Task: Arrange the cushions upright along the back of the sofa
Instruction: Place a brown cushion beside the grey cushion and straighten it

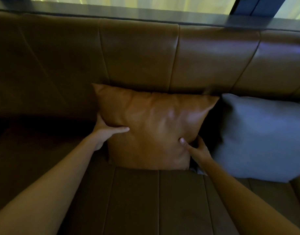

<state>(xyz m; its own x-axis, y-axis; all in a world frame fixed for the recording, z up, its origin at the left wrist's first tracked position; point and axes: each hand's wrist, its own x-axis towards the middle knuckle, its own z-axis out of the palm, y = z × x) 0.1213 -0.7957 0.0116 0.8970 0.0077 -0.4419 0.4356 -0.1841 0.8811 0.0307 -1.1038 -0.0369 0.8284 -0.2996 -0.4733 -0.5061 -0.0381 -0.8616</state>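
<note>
A tan leather cushion (154,126) stands upright against the brown sofa back (139,53), in the middle of the view. My left hand (106,131) grips its left edge, thumb lying across the front and fingers hidden behind. My right hand (195,148) pinches its lower right edge, thumb on the front, fingers behind. A grey fabric cushion (263,136) leans against the sofa back just to the right, a dark gap between the two cushions.
The brown leather seat (137,200) stretches toward me with stitched seams. To the left of the tan cushion the seat lies in deep shadow. A dark ledge (145,14) and lit curtains run behind the sofa back.
</note>
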